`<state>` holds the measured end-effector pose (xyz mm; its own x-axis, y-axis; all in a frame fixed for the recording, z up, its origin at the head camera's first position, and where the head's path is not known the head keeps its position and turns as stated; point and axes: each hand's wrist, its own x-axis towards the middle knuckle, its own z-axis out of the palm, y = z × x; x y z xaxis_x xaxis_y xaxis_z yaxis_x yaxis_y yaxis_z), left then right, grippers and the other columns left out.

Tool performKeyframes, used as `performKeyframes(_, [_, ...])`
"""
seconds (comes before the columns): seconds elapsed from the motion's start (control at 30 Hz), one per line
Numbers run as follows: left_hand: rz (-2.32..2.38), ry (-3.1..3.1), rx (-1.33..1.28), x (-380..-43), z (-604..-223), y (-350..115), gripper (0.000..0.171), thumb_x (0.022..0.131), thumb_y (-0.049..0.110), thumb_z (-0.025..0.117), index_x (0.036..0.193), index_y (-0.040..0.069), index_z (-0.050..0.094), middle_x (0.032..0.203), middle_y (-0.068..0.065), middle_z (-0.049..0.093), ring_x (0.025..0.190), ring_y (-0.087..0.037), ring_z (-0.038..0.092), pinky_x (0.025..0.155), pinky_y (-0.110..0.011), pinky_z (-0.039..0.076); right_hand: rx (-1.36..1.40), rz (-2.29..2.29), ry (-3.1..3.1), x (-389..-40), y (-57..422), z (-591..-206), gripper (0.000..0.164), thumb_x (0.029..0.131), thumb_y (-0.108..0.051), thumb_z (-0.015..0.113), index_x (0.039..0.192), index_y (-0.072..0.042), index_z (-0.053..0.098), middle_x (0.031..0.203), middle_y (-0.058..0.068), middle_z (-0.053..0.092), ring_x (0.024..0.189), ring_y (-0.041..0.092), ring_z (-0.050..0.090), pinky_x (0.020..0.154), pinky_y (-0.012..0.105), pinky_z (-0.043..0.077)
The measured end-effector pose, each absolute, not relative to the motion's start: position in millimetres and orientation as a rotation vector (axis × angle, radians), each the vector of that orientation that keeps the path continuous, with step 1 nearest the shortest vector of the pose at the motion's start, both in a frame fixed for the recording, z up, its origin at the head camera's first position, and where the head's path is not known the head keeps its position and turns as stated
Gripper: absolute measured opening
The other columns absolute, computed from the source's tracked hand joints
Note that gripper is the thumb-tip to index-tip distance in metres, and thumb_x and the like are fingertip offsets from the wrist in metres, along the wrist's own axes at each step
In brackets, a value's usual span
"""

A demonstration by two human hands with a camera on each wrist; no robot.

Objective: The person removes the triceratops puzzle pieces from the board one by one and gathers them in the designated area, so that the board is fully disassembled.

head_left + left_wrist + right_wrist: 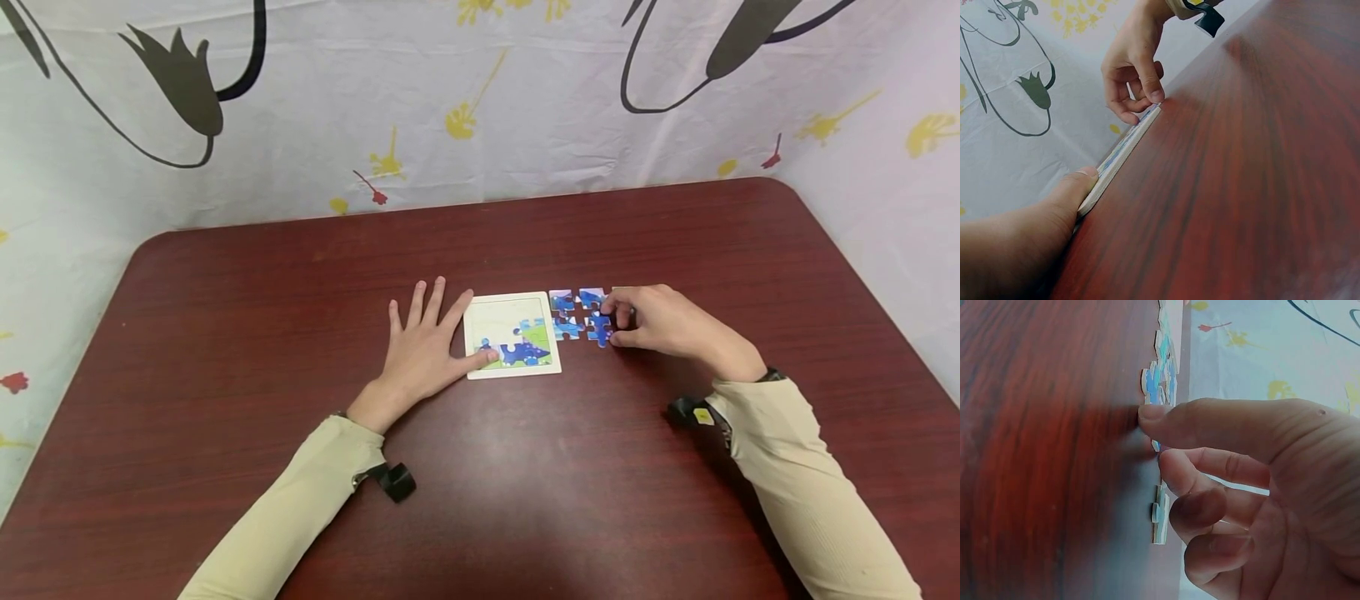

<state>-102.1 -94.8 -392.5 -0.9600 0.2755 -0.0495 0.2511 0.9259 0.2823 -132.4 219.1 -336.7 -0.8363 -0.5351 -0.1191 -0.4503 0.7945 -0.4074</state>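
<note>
A square puzzle tray (512, 296) with a pale rim lies on the table, several joined blue and green pieces filling its lower part. My left hand (423, 354) rests to its left with fingers spread. Its thumb (1079, 190) lies over the tray's near left edge. To the right of the tray, several loose puzzle pieces (562, 302) lie close together. My right hand (663, 321) is at the right side of this group, thumb and index finger pinching a dark blue puzzle piece (598, 330). Its other fingers are curled in, as the right wrist view shows.
Partly behind the right hand, another loose piece (1160, 515) lies on the dark red wooden table (480, 483). A white patterned cloth (300, 100) hangs behind the table's far edge. Black wrist cameras (396, 482) jut from both sleeves.
</note>
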Motion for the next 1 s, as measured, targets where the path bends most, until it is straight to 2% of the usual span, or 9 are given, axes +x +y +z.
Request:
performKeyframes(0.6, [0.427, 3.0, 0.413, -103, -389, -95, 0.094, 0.074, 0.08, 0.042, 0.15, 0.031, 0.016, 0.156, -0.007, 0.002, 0.14, -0.029, -0.009, 0.104, -0.059, -0.007, -0.844, -0.585, 2.741, -124, 202, -323, 0.024, 0.076, -0.013, 0.077, 0.091, -0.006, 0.059, 0.069, -0.003, 0.051, 0.061, 0.012, 0.044, 0.06, 0.032, 0.038])
performKeyframes(0.87, [0.426, 3.009, 0.426, -103, -391, -94, 0.094, 0.074, 0.08, 0.042, 0.15, 0.031, 0.016, 0.156, -0.008, 0.002, 0.14, -0.029, -0.008, 0.104, -0.059, -0.007, -0.909, -0.587, 2.71, -121, 179, -326, 0.023, 0.078, -0.013, 0.075, 0.096, -0.006, 0.062, 0.073, -0.004, 0.054, 0.054, 0.009, 0.044, 0.057, 0.029, 0.038])
performKeyframes(1.0, [0.431, 3.009, 0.428, -101, -392, -95, 0.093, 0.075, 0.079, 0.043, 0.15, 0.03, 0.018, 0.155, -0.008, 0.003, 0.14, -0.03, -0.007, 0.104, -0.059, -0.006, -0.936, -0.591, 2.713, -121, 165, -330, 0.026, 0.078, -0.013, 0.075, 0.099, -0.004, 0.062, 0.074, 0.0, 0.056, 0.057, 0.011, 0.045, 0.058, 0.029, 0.039])
